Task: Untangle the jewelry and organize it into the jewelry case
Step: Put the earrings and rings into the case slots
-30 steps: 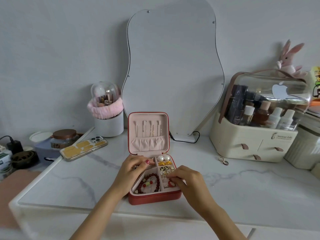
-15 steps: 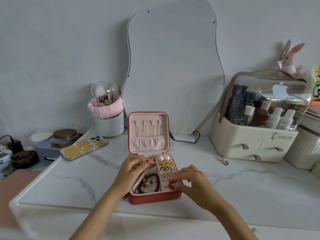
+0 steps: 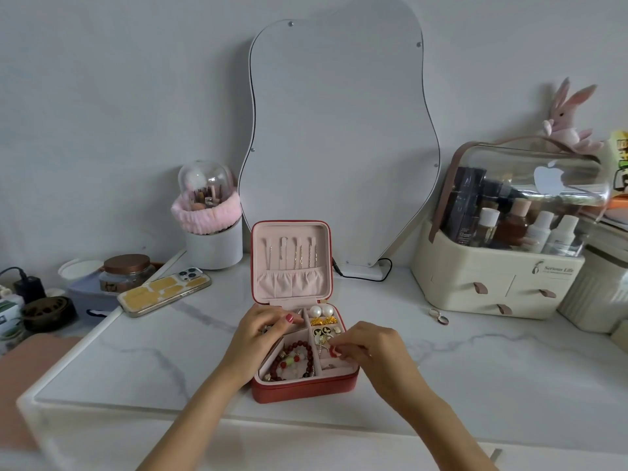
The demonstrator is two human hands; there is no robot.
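Note:
A red jewelry case (image 3: 306, 390) with a pink lining stands open at the table's front, its lid upright with several chains hanging inside. A dark red bead bracelet (image 3: 295, 360) lies in the front left compartment; pearl earrings (image 3: 321, 311) and gold pieces (image 3: 323, 321) fill the right ones. My left hand (image 3: 258, 334) rests on the case's left side, fingers curled over the back left compartment. My right hand (image 3: 370, 348) pinches a small red-and-white piece (image 3: 334, 351) over the right compartments. A small ring (image 3: 438, 316) lies on the table to the right.
A wavy mirror (image 3: 339, 141) leans on the wall behind the case. A phone (image 3: 164, 291) lies at the left, beside a white cup with a pink band (image 3: 212, 232) and a jar (image 3: 126, 271). A cream cosmetics organiser (image 3: 503, 266) stands at the right.
My right hand has shifted a little right and up over the case's right compartments, now pinching the small red piece. My left hand has stayed put.

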